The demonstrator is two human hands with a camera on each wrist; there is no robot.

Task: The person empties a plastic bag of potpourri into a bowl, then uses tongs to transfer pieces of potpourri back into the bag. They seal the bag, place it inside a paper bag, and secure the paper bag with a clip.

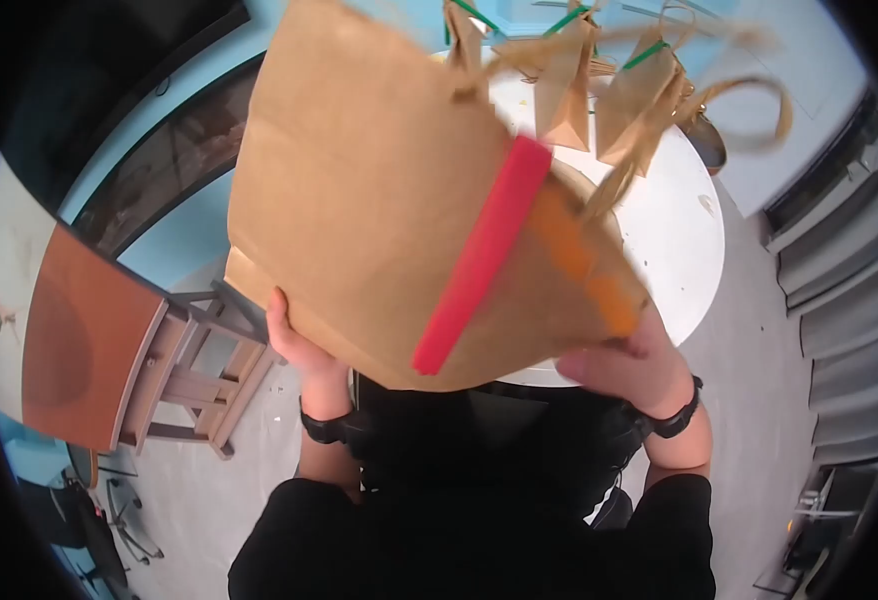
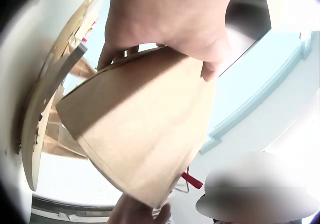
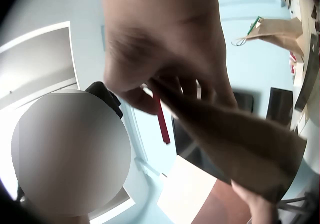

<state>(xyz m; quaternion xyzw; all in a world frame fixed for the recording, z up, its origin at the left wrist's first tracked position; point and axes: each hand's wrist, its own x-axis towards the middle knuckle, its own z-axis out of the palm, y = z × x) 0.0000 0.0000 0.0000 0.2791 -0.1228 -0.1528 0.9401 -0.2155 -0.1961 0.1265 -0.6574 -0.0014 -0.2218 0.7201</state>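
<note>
A brown paper bag is held up and tilted in front of the body, its bottom panel facing the left wrist camera. Across it lies a red strip, like a long bag clip, with an orange band beside it. Looped paper handles stick out at the upper right, blurred. My left hand grips the bag's lower left end, thumb on the near face, fingers behind. At the opposite, right edge, my right hand pinches the paper close to the orange band, as the right wrist view also shows.
Beyond the bag stands a white round table. Several smaller paper bags with green strips stand on its far side. A wooden stool and a brown tabletop are at the left, grey curtains at the right.
</note>
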